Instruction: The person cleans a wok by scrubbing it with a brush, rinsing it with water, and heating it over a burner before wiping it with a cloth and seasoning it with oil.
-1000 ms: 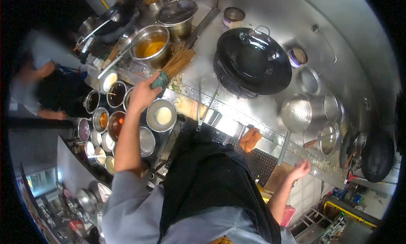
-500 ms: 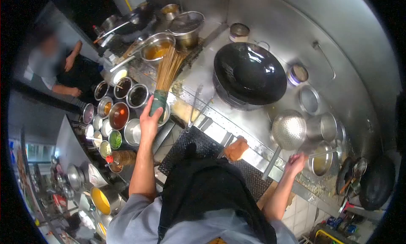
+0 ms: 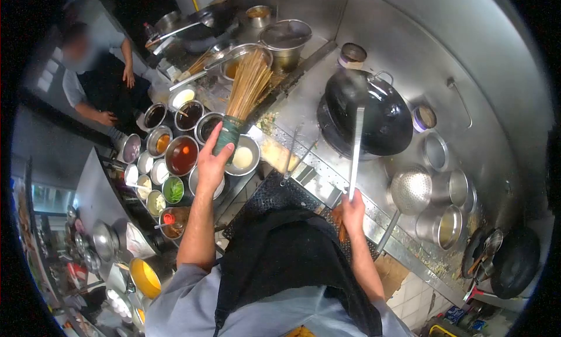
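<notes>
My left hand [image 3: 211, 167] is wrapped round the green-bound handle of a bamboo wok brush [image 3: 248, 91], bristles pointing up and away over the sauce bowls. In my right hand [image 3: 352, 215] is a long-handled ladle [image 3: 356, 153]; its metal shaft runs forward and its blurred head overlaps the far part of the black wok [image 3: 380, 115]. The wok leans to the right on its burner. Just below my right hand shows the ladle's wooden handle end.
Sauce bowls [image 3: 181, 156] crowd the left side. A perforated strainer [image 3: 411, 189] and metal pots [image 3: 439, 226] stand at the right of the steel stove top. Tongs [image 3: 292, 156] lie at the front edge. A co-worker [image 3: 102, 80] stands at the far left.
My right hand has swung left with the ladle, from the pot at the right to the wok. The wok now leans more. The brush remains in my left hand.
</notes>
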The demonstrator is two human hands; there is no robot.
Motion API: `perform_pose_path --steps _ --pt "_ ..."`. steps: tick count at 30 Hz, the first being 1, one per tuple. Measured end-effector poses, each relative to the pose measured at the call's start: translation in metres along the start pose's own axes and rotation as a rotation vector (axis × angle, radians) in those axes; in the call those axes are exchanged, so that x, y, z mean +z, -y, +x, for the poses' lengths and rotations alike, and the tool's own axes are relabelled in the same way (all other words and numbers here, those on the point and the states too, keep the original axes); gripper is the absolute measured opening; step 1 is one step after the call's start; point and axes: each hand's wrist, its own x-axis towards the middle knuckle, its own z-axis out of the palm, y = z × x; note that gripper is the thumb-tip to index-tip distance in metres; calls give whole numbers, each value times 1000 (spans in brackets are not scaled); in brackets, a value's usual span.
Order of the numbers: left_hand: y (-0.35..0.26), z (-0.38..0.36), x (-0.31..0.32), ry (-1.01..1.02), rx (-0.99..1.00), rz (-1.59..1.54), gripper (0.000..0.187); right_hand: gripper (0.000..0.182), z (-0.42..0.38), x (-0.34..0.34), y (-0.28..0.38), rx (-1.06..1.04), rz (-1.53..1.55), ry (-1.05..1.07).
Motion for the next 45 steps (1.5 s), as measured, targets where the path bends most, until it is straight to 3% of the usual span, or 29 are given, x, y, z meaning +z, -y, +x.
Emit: perform_pose_path --steps 4,9,12,14,22,31,33,36,37,39,42,45 --pt "23 2 -24 35 -60 -81 58 36 25 76 49 19 -280 262" --pt "43 2 -52 35 -76 -88 58 26 60 156 33 -85 -470 267" --pt "53 0 -63 33 -76 -91 58 29 55 164 50 -15 -513 333" --pt "74 1 -71 28 59 93 60 27 51 170 32 -129 -496 322" --pt "81 -10 -69 96 -127 -261 60 27 30 178 40 -78 -533 420" --pt "94 -18 -68 101 -133 -230 59 34 23 159 60 -10 -594 514" --pt "93 -18 -70 105 -131 -243 59 44 24 156 53 13 -583 581" --pt "78 -20 -73 101 -144 -219 59 37 29 153 32 -137 -605 602" --pt "81 -20 -72 116 -135 -215 59 37 30 150 33 -130 -596 588" --pt "94 -23 -71 127 -175 -297 60 31 38 143 46 256 -173 762" --pt "98 -26 -70 113 -150 -321 61 29 44 125 79 384 23 794" --pt "82 -27 -74 105 -160 -199 61 33 63 121 64 417 112 833"
